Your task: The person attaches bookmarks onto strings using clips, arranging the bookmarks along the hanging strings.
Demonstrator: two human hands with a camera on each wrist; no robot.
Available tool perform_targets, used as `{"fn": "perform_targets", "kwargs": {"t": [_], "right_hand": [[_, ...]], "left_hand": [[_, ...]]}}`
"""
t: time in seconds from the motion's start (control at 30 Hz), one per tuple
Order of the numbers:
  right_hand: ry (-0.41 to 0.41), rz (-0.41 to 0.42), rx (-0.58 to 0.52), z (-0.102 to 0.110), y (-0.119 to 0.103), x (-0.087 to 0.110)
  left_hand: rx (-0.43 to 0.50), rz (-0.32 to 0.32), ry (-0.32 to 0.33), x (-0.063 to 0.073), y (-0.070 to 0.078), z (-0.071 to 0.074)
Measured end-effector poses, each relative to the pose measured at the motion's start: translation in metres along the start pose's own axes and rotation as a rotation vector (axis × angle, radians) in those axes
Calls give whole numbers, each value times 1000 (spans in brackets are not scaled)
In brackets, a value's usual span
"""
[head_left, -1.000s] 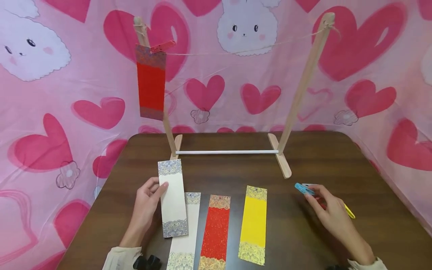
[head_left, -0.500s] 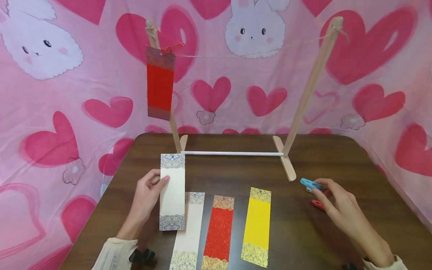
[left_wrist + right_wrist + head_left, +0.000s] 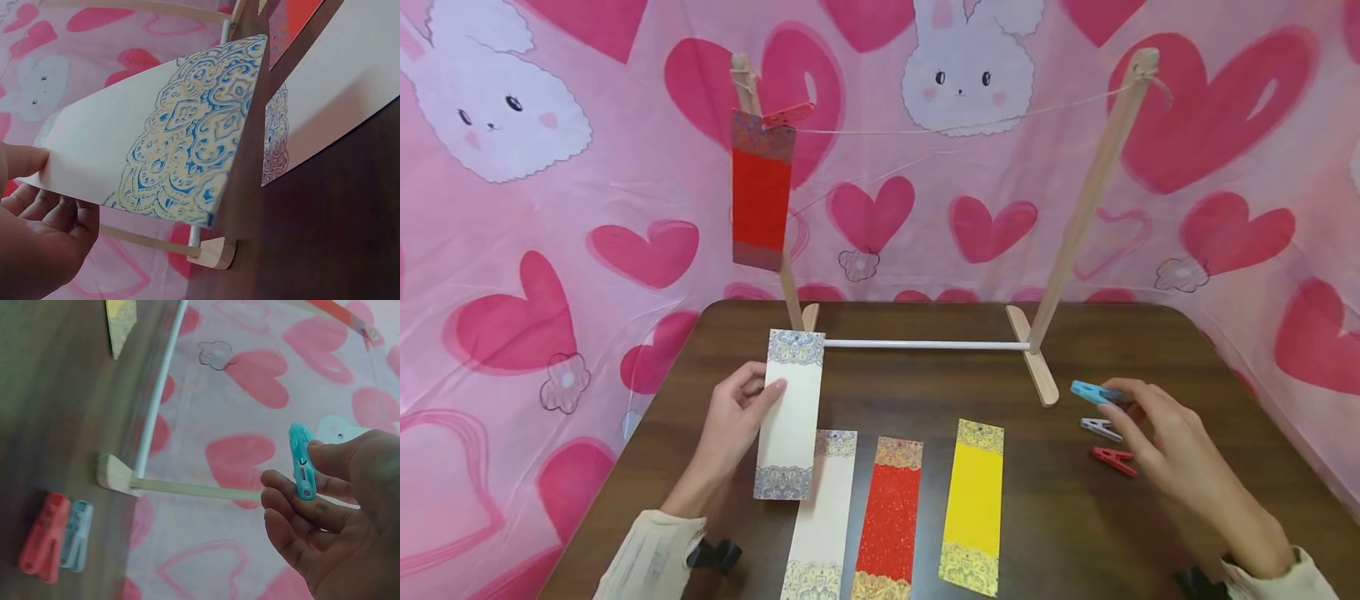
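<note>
My left hand [image 3: 726, 437] pinches a white bookmark [image 3: 790, 417] with blue-and-yellow lace patterns at both ends, thumb on its front face. In the left wrist view this bookmark [image 3: 106, 119] tilts above the table. The right hand [image 3: 1172, 442] pinches a light blue clothespin [image 3: 1093, 392] between thumb and fingers, clear of the table. In the right wrist view the clothespin [image 3: 303, 462] stands nearly upright in the fingertips. A grey clothespin [image 3: 1101, 428] and a red clothespin [image 3: 1114, 461] lie on the table beside the right hand.
A wooden stand [image 3: 1090, 200] with a string [image 3: 880, 132] and white rod [image 3: 925, 344] stands at the back. A red bookmark [image 3: 760, 200] hangs at its left end by a red clothespin [image 3: 787, 115]. White [image 3: 823, 521], red [image 3: 887, 521] and yellow [image 3: 972, 500] bookmarks lie in front.
My left hand has raised the white bookmark slightly. The right hand has lifted the blue clothespin off the others, leaving the grey and red ones in plain view. The head view has shifted a little.
</note>
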State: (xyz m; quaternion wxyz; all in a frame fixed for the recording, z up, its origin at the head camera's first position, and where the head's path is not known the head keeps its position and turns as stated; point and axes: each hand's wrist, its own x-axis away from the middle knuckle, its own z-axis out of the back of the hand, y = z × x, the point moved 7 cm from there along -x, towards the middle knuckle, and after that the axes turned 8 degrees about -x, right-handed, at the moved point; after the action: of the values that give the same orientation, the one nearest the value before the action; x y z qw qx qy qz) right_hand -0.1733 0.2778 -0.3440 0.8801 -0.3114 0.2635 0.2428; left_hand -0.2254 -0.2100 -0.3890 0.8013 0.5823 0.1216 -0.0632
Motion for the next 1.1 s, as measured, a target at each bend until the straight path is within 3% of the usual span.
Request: {"fn": "perform_targets", "kwargs": {"t": [0.33,0.67,0.93,1.1], "right_hand": [[-9,47,17,8,-18,-31],[-11,156,11,11,-38,-57],[-27,159,39,17,-48,-74],[13,218,32,22,-63,-85]], "left_hand": [[-78,-74,-43,-14,23,2],[-73,-121,-70,-28,41,3],[-72,-148,-67,-38,48,6],[-81,-174,-77,-46,58,6]]}}
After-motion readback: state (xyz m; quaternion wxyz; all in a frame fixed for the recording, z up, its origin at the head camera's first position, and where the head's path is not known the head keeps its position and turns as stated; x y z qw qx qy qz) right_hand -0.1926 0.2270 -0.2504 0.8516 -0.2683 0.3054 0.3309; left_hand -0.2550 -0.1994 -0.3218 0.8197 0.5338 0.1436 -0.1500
